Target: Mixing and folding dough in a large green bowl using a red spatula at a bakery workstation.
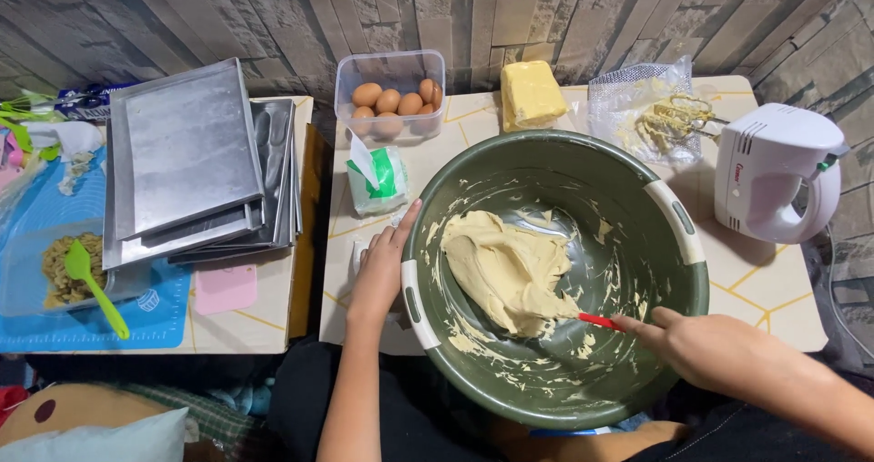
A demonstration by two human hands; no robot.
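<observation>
Dough (pixel 506 271), pale yellow and already smooth, sits heaped in the middle of the big green mixing bowl (pixel 669 284) on the table (pixel 765 289), with smears still clinging to the bowl's walls, so the mixing looks far along and mostly scraping down remains. The right hand (pixel 706 345) is closed in a pinch on a red-handled spatula (pixel 599 321) dug into the heap, while the left hand (pixel 382 266) lies spread against the bowl's rim, steadying it. Beyond stand a white hand mixer (pixel 774 175), a butter block (pixel 531 93) and a tub of eggs (pixel 391 98).
</observation>
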